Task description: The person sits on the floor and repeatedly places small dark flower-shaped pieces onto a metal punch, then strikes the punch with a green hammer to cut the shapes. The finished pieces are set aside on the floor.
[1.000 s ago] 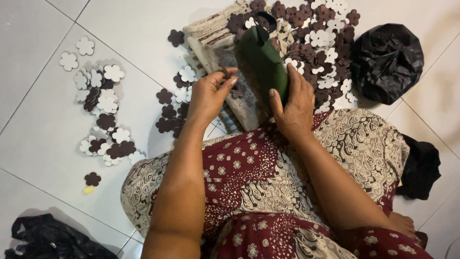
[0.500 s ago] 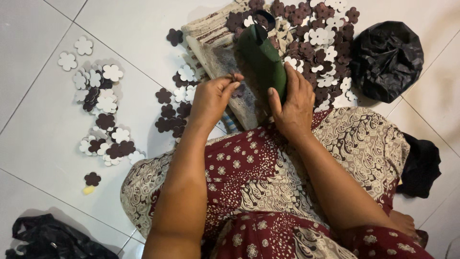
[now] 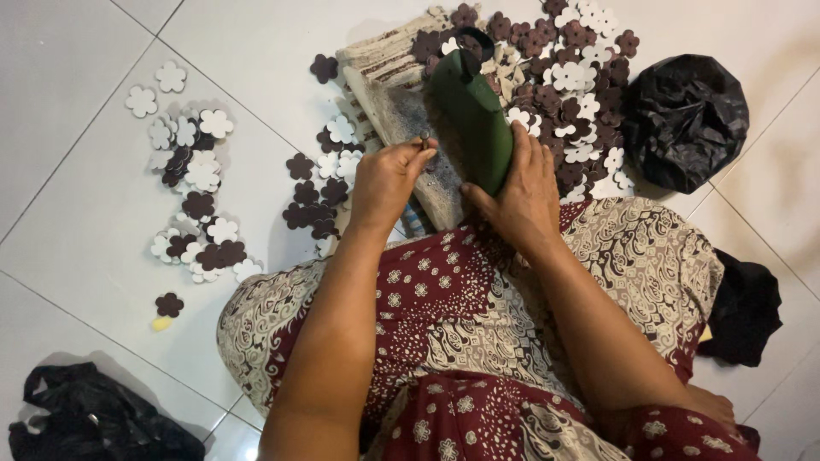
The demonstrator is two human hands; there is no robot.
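Observation:
My right hand [image 3: 519, 192] grips a dark green bottle-shaped tool [image 3: 472, 119] that lies tilted across a worn wooden block [image 3: 401, 102] in front of my lap. My left hand [image 3: 389, 175] is closed over the block beside the tool, with a small metal piece [image 3: 424, 138] pinched between thumb and fingers. Brown and white flower-shaped cutouts [image 3: 564, 77] lie heaped beyond the block. More of these cutouts [image 3: 320, 192] lie just left of my left hand.
A scattered group of flower cutouts [image 3: 192, 183] lies on the white tiled floor [image 3: 77, 239] at left. A black plastic bag [image 3: 683, 119] sits at upper right, another black bag [image 3: 94, 418] at lower left, dark cloth [image 3: 747, 307] at right. My patterned skirt [image 3: 478, 333] fills the foreground.
My left hand has curled shut and drawn slightly back over the block, now pinching the small metal piece. My right hand stays on the green tool.

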